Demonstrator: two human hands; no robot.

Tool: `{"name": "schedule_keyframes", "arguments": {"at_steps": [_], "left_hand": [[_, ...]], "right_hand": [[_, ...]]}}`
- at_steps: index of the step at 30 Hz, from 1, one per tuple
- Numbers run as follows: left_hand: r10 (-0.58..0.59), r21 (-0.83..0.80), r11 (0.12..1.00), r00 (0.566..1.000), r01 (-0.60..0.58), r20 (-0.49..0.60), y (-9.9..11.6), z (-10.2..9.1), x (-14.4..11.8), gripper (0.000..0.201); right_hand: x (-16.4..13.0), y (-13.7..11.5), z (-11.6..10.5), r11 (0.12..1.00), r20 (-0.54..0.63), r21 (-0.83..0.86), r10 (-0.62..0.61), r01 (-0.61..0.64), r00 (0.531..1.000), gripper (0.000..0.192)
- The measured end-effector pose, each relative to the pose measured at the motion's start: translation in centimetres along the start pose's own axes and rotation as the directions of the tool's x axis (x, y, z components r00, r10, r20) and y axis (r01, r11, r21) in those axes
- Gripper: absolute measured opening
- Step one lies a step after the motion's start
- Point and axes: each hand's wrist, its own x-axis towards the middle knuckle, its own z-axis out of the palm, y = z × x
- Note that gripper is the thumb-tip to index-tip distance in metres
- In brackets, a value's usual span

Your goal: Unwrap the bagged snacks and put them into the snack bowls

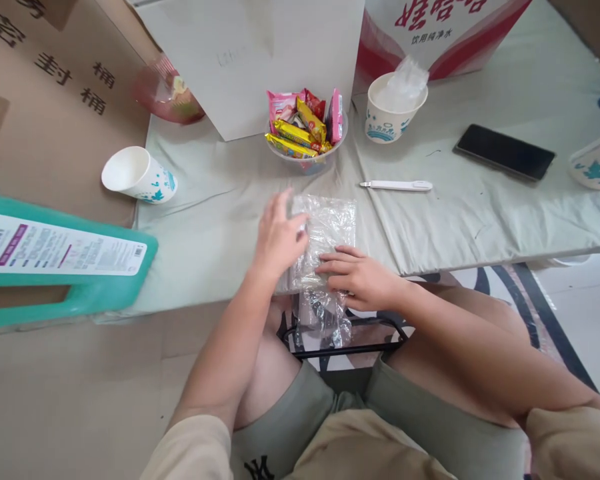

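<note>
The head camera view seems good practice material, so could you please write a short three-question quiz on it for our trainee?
1. True or false: in the picture, the phone lies to the right of the snack bowl.

2. Pick one: what lies under the fingers of the right hand?
A) a cup
B) clear plastic
C) a towel

3. Short answer: which is nearer the front edge of the table, the left hand or the right hand?

Key:
1. True.
2. B.
3. The right hand.
</note>
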Motion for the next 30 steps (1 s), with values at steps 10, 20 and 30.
{"name": "schedule_keyframes", "arguments": {"at_steps": [10,20,30], "left_hand": [[0.376,-0.625,0.759,0.906,-0.181,0.194,-0.3,-3.6,-2.3,0.037],[0.202,-0.503,0.855,0.975,-0.128,0.096,3.0,2.4,-0.7,0.027],[0.041,-0.374,0.926,0.974,0.046,0.222,1.1,1.2,0.0,0.039]], "right_hand": [[-1.2,1.5,-2.9,0.888,-0.408,0.454,0.279,-0.072,0.87,0.018],[0.0,3.1,-3.0,0.616,-0.454,0.779,0.683,-0.118,0.572,0.035],[0.8,2.7,-4.3,0.469,-0.329,0.716,0.88,-0.517,0.344,0.057]]}}
